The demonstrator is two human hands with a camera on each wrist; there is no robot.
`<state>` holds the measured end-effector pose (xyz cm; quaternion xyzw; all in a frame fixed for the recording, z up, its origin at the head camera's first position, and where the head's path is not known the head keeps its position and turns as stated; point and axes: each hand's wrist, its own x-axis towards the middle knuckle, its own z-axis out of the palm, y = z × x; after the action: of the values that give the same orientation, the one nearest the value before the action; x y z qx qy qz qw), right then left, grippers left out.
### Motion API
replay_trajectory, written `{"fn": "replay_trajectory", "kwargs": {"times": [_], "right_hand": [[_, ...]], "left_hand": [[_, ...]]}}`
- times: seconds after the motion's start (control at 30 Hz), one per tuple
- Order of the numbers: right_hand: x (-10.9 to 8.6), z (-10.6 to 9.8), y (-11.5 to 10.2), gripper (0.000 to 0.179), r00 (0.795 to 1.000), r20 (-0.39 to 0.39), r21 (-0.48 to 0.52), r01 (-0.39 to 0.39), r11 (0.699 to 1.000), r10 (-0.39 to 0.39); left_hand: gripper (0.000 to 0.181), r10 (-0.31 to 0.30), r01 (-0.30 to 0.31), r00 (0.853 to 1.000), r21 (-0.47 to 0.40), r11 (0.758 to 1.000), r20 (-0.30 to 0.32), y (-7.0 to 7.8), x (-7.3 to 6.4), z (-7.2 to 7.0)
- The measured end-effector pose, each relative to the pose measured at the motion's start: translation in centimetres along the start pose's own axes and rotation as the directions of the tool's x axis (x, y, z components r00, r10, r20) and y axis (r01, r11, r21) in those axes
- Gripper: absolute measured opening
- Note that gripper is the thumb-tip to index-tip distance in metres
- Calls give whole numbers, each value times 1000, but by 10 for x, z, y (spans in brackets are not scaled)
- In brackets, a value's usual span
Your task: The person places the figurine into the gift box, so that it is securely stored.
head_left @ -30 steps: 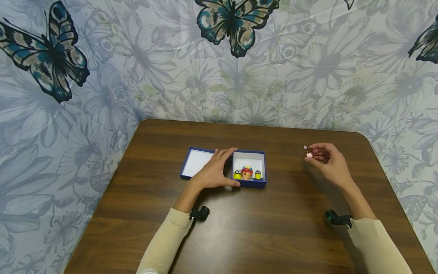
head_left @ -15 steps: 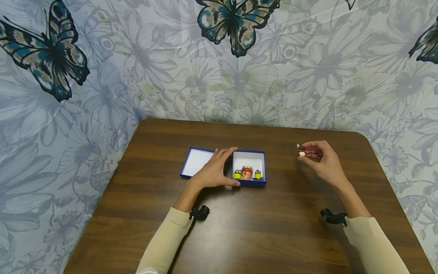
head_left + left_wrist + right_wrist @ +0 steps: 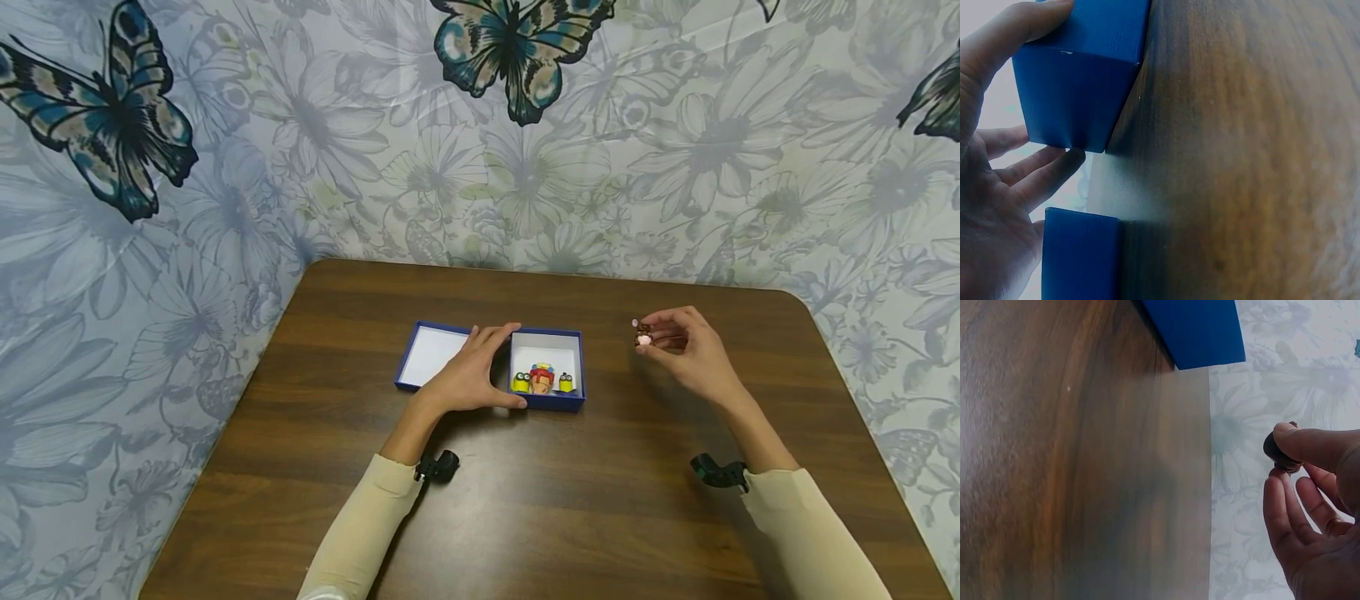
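In the head view, my left hand [image 3: 468,373] grips the left side of an open blue box [image 3: 555,403], its thumb on the near wall and its fingers at the far wall. Inside the white-lined box stand two small yellow figurines, one at left [image 3: 521,382] and one at right [image 3: 566,382], with a larger figurine [image 3: 541,378] with a red and blue top between them. Right of the box, above the table, my right hand [image 3: 693,350] pinches a small brown and white figurine [image 3: 642,335] between thumb and fingers. It appears dark [image 3: 1279,451] in the right wrist view.
The blue lid [image 3: 431,350], white side up, lies left of the box, partly covered by my left hand. All this is on a brown wooden table [image 3: 585,500]. A wall with a flower and butterfly print [image 3: 570,192] stands behind it.
My right hand has moved left toward the box, carrying the brown and white figurine. The left hand, the box and its contents stay in place.
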<state>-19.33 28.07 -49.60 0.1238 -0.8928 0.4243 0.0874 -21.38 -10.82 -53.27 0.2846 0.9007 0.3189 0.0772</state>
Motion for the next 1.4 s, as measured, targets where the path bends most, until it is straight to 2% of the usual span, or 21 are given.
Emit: {"fn": "replay_trajectory", "kwargs": {"times": [0.47,0.83,1.17,1.4], "right_hand": [[9,22,-18,41,999,10,25,32,999,-33],[15,38,-29,39,996,91,38,18,999,-21],[20,51,-37,39,993,115,6,20,1000,-21],[25,60,-44,39,989,150,21,8,1000,-11]], "left_hand": [[126,11,-11,1000,-3,1000,13,0,1,0],[127,15,-15,1000,-5,1000,10,0,1,0],[126,17,-17,1000,-7,1000,4,-1,1,1],[126,18,-18,1000,-5,1000,1,-2,2,1]]}}
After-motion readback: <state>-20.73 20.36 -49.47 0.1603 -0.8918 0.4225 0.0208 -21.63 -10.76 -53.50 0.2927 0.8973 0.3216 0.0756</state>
